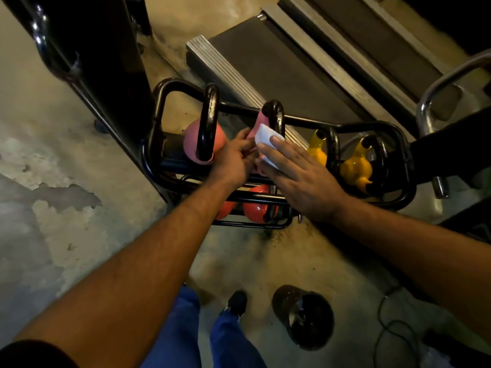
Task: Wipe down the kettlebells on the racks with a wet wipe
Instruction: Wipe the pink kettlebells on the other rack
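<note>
A black tubular rack holds pink, yellow and orange kettlebells. My right hand lies flat with straight fingers, pressing a white wet wipe onto the second pink kettlebell just below its black handle. My left hand grips the same kettlebell's body from the left side. Another pink kettlebell stands to the left. Two yellow kettlebells stand on the right. Orange kettlebells sit on the lower shelf.
A treadmill deck lies behind the rack. A dark machine frame rises at the left. On the worn concrete floor by my feet sits a black bucket-like object, with a cable to its right. A chrome bar curves at right.
</note>
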### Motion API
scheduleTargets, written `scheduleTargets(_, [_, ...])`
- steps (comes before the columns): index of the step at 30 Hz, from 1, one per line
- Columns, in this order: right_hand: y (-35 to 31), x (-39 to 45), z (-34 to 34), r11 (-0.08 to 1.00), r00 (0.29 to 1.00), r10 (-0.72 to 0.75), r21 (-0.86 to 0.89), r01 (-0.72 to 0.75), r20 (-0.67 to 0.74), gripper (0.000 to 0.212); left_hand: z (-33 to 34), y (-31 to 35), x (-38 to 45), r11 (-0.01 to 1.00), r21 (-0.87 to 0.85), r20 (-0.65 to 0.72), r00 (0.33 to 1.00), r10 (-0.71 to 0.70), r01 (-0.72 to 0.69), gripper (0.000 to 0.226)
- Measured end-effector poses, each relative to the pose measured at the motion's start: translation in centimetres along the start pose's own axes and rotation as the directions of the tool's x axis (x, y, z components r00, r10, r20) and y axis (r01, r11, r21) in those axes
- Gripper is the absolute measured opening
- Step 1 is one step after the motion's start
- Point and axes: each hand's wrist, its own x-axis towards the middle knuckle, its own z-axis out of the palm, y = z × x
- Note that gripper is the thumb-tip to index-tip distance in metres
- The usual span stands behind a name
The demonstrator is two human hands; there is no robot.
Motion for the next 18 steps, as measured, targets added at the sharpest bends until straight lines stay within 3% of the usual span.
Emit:
scheduleTargets(5, [0.4,-0.1,0.5,0.990,0.993,-0.112,-0.087,0.114,0.021,0.048,-0.3,-0.3,0.0,0.990,0.118,-0.041,0.996,0.078,-0.072,0.041])
scheduleTargets(8, [1.1,0.1,-0.3,0.983,0.986,-0.168,-0.068,0.168,0.015,0.040,0.0,-0.4,-0.1,0.998,0.033,-0.028,0.998,0.053,-0.052,0.039])
scheduleTargets(12, [3.1,1.5,-1.8,0.991,0.990,-0.136,-0.007,0.136,-0.030,0.038,0.2,0.0,0.1,0.997,0.016,-0.024,0.997,0.077,-0.076,0.041])
scheduleTargets(18, [1.9,1.5,-1.5,0.953,0.955,-0.296,-0.054,0.297,0.028,0.033,0.1,-0.7,0.1,0.995,0.024,-0.038,0.995,0.093,-0.092,0.037])
